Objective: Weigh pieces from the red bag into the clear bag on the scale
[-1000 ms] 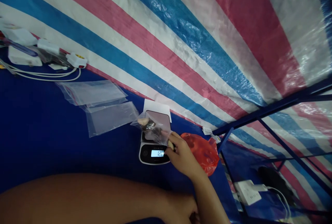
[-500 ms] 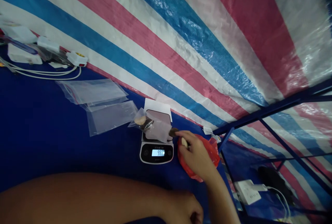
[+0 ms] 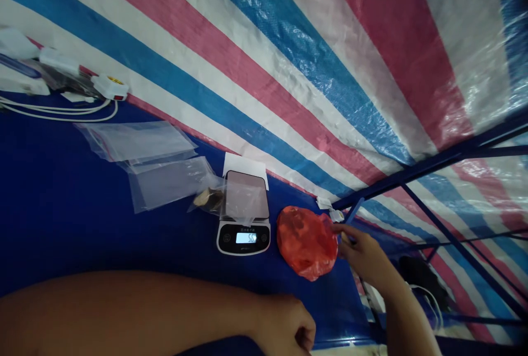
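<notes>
My right hand [image 3: 361, 251] is at the right edge of a red plastic bag [image 3: 307, 243], fingers pinched against its rim. A small pale spot shows between the fingers; I cannot make out what it is. My left hand [image 3: 286, 323] is curled into a loose fist low in the view, apart from the other things, with nothing visible in it. A digital scale [image 3: 246, 196] stands left of the red bag, its display lit and reading about 5.6. A clear zip bag [image 3: 210, 199] with pale and dark pieces lies partly on the scale's left side.
Several flat clear bags [image 3: 169, 182] lie on the blue table [image 3: 82, 235]. White plugs and cables [image 3: 61, 105] are at the far left. A striped sheet [image 3: 264, 81] hangs behind, and dark blue metal bars [image 3: 429, 163] stand to the right.
My right hand has moved right, from above the red bag to its right edge; the dark round piece at its fingertips is out of sight. The reading fell from about 98, and the zip bag shifted left.
</notes>
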`<control>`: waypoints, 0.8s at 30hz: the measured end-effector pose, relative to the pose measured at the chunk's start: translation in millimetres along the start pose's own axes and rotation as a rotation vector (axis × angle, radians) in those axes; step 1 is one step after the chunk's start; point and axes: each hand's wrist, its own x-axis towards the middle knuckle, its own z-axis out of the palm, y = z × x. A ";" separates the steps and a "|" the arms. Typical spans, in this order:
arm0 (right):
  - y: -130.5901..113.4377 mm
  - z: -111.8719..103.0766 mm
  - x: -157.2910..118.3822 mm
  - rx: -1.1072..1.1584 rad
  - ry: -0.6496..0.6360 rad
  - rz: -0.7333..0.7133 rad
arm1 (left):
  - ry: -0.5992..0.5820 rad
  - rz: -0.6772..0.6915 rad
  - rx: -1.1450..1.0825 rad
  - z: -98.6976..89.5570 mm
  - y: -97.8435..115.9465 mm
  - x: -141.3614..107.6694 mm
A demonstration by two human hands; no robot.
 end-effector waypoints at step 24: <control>-149.0 88.4 42.9 0.554 -0.190 -0.199 | -0.159 0.159 0.110 -9.7 -3.1 10.3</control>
